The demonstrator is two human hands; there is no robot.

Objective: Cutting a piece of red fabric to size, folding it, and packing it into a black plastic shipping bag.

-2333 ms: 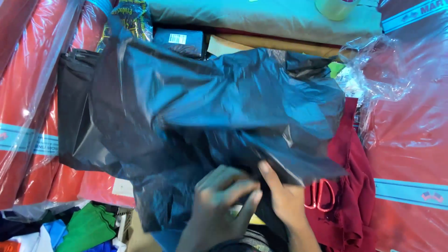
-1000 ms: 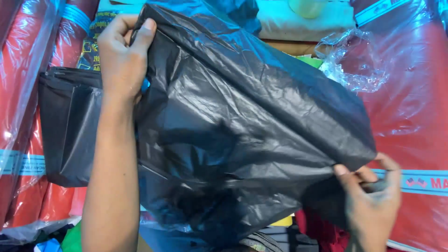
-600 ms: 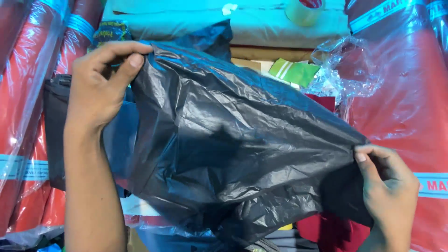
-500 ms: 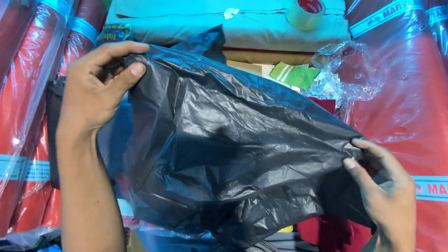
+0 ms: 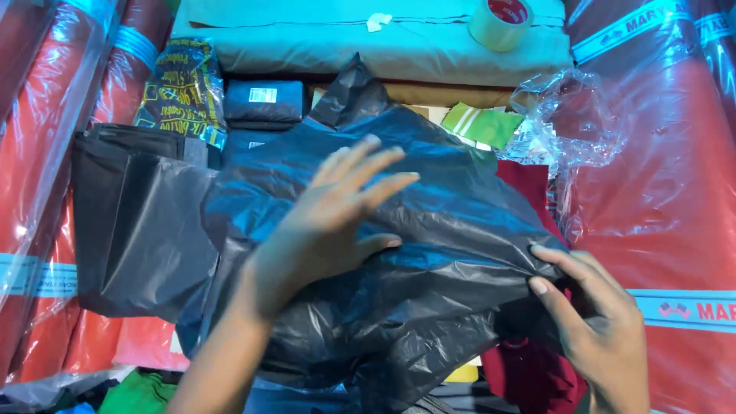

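left hand flat, fingers spread, pressing the black plastic bag at centre. right hand pinches its right edge. bag lies spread but crumpled over a dark red cloth (mostly hidden); smoothing looks half done, wrinkles left. tape roll far right.

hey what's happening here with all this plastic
A person is handling a large black plastic bag over a pile of wrapped fabric. The left hand lies flat and open on top of the bag, fingers spread. The right hand pinches the bag's right edge. Red fabric rolls in clear plastic flank the pile, and a roll of tape sits at the top.
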